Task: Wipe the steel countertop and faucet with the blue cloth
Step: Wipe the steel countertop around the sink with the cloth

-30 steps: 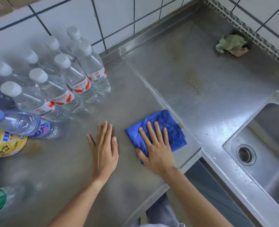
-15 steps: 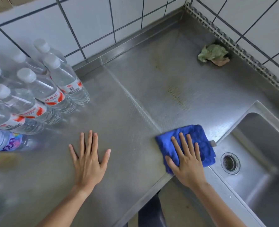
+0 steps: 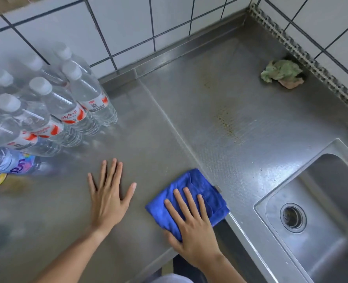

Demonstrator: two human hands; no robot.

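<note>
A folded blue cloth (image 3: 197, 190) lies flat on the steel countertop (image 3: 152, 144) near its front edge, beside the raised seam to the sink section. My right hand (image 3: 191, 223) presses down on the cloth with straight, spread fingers. My left hand (image 3: 107, 197) rests flat on the bare steel to the left of the cloth, fingers spread. No faucet is in view. Brownish stains (image 3: 228, 123) mark the steel behind the cloth.
Several clear water bottles (image 3: 71, 107) stand at the left against the tiled wall. A crumpled green and pink rag (image 3: 281, 73) lies in the far right corner. The sink basin (image 3: 320, 211) with its drain (image 3: 293, 217) sits at the right.
My right hand slid the cloth right toward the sink edge, then back left along the front edge. My left hand stayed flat on the steel.
</note>
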